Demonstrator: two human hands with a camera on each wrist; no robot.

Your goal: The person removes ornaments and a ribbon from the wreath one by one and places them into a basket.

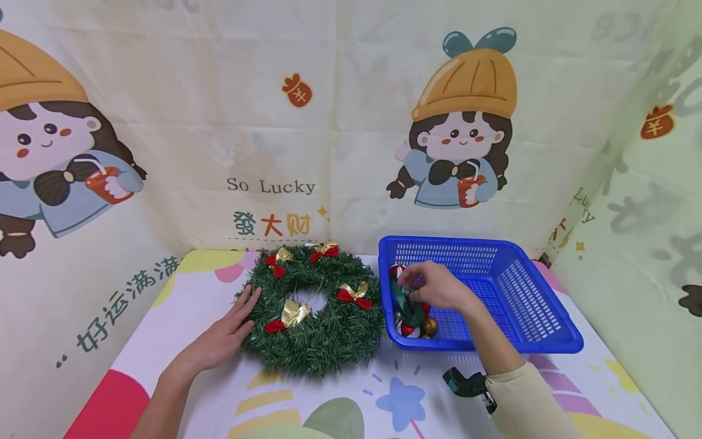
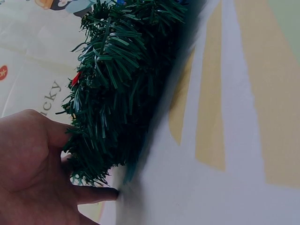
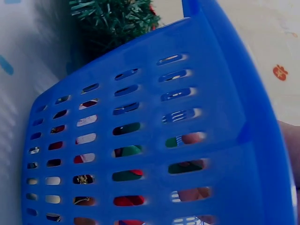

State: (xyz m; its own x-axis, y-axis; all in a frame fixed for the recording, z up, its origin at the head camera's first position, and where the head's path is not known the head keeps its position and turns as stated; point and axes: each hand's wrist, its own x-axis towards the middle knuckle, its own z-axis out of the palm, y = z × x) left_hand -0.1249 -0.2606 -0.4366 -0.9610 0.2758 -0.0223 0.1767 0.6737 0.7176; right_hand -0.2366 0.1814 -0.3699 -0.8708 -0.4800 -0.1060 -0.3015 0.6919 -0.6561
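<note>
A green wreath (image 1: 323, 344) with red and gold bows lies flat on the table. My left hand (image 1: 227, 332) rests against its left side with fingers spread; in the left wrist view the fingers touch the edge of the needles. Over the left end of a blue plastic basket (image 1: 548, 346), my right hand (image 1: 439, 286) reaches in with bent fingers and pinches a dark green ribbon (image 1: 408, 308). Beneath the ribbon sit red and white baubles (image 1: 409, 330) and a gold bauble (image 1: 429, 326). The basket wall hides most of this hand in the right wrist view.
The basket's left wall stands close beside the wreath. A black and green strap device (image 1: 463, 384) is at the right wrist, in front of the basket. A printed cloth (image 1: 351, 152) hangs behind the table, and the table cover (image 1: 329, 408) is patterned.
</note>
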